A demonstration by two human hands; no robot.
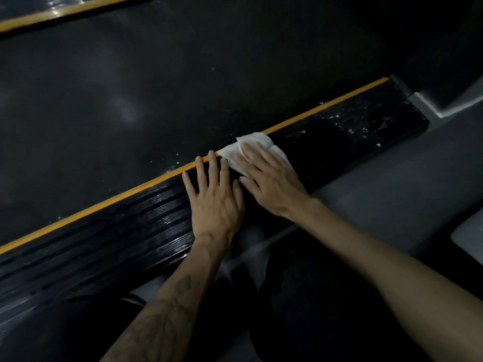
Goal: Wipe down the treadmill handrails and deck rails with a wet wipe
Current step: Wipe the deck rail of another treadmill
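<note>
A black ribbed deck rail [109, 236] with a yellow stripe along its inner edge runs diagonally from lower left to upper right beside the dark treadmill belt [156, 87]. A white wet wipe [251, 146] lies flat on the rail. My right hand [269, 178] presses on the wipe with straight fingers. My left hand [213, 197] rests flat on the rail just to the left of it, fingers spread, fingertips reaching the yellow stripe. White specks and smears cover the rail's far right end [366, 124].
A second yellow-edged rail [52, 15] crosses the top left, beyond the belt. Grey floor [392, 184] lies to the right of the near rail. A grey frame piece [428, 105] meets the rail's upper right end. My dark-clothed legs fill the bottom.
</note>
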